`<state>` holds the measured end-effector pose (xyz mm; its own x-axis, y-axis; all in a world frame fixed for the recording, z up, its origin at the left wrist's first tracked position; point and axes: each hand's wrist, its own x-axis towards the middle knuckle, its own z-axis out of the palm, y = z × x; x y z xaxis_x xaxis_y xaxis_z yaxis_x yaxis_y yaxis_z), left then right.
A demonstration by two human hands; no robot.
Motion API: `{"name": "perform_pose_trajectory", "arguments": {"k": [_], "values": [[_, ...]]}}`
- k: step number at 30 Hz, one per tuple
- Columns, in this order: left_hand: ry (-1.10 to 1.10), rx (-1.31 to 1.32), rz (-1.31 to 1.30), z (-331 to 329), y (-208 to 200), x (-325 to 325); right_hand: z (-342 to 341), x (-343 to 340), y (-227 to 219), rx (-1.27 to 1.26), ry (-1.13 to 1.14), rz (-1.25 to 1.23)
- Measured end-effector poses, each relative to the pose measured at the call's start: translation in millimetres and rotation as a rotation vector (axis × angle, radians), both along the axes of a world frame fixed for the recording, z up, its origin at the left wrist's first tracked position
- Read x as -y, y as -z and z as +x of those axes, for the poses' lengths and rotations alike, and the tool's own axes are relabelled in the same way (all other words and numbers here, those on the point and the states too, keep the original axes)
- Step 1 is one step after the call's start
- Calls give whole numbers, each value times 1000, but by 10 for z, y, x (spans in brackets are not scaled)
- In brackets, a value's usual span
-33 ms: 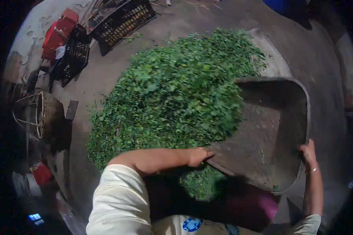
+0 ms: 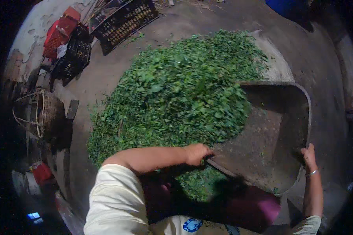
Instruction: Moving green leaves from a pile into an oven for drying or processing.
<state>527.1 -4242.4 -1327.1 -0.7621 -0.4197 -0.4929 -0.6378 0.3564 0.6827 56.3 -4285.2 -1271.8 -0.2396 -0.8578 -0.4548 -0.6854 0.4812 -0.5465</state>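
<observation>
Your left hand (image 2: 197, 154) has its fingers wrapped around the near-left edge of a wide brown scoop (image 2: 259, 145), knuckles up. Your right hand (image 2: 309, 157) grips the scoop's right rim, thumb side up, a bracelet (image 2: 312, 172) at its wrist. Your left elbow is bent, the forearm lying level from left to right; your right forearm runs nearly straight outward. Between your hands, the scoop opens left against a broad heap of green leaves (image 2: 176, 90), which overlaps its mouth. A pale sheet (image 2: 279, 62) shows beyond the scoop; a woven basket (image 2: 53, 113) sits well left, a black crate (image 2: 125, 24) far left.
</observation>
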Motion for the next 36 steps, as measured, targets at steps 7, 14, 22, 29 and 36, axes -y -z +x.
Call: {"name": "perform_pose_trajectory", "arguments": {"k": [7, 14, 22, 29, 36], "values": [[-1182, -334, -874, 2251, -428, 1342, -213, -22, 309, -41, 144, 15], [-1519, -191, -1, 2587, 234, 1972, -653, -326, 437, -153, 165, -209], [-1195, -31, -49, 2311, 881, 1431, 74, -256, 299, -168, 174, -296], [-1238, -32, -130, 1796, 249, 734, 38, -280, 423, -133, 82, -297], [-1289, -210, -7, 745, 72, -127, 472, -776, 299, -53, 62, -422]]}}
